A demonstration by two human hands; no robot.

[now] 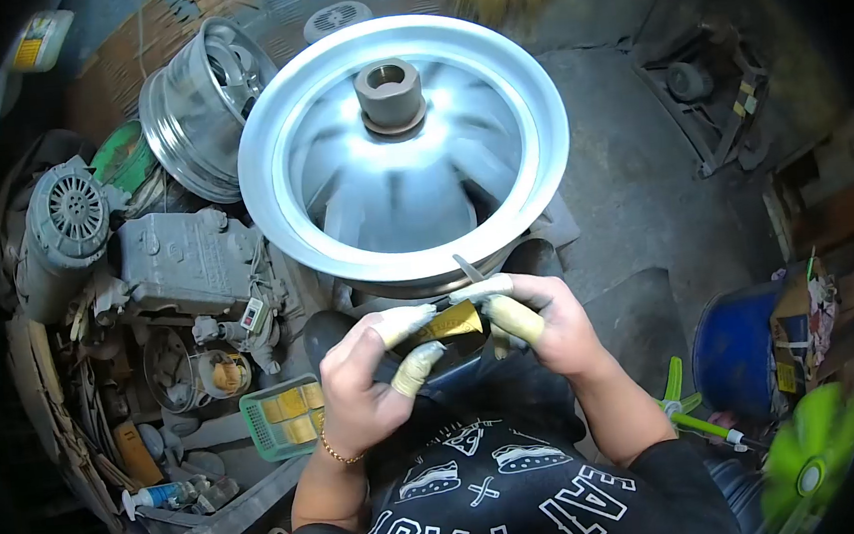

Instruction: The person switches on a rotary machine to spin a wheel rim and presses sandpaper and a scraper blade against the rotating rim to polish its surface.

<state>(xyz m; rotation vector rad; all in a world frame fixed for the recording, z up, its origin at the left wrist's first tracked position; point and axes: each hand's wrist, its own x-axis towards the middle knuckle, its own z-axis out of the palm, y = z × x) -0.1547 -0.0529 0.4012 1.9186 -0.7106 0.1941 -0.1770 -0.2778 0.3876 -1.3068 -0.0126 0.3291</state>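
A small yellow piece of sandpaper [454, 321], folded or curved, is between my two hands in front of my lap. My left hand [360, 373] has its index fingertip at the sandpaper's left edge, with the thumb just below. My right hand [552, 327] pinches the right end between thumb and fingers. A thin, pointed, blade-like tool [466, 268] sticks up beside the right fingertips; its lower part is hidden. Pale tape wraps several fingers and thumbs. Just beyond my hands is a large silver wheel rim [412, 263], with a big hex nut [389, 94] at its centre.
Another chrome rim [185, 125] leans at the back left. A dusty motor [67, 215] and gearbox [190, 255] stand at left. A green basket [281, 419] holds yellow pads. At right are a blue drum [734, 338] and a green fan [814, 467]. A wheeled frame [710, 99] stands behind.
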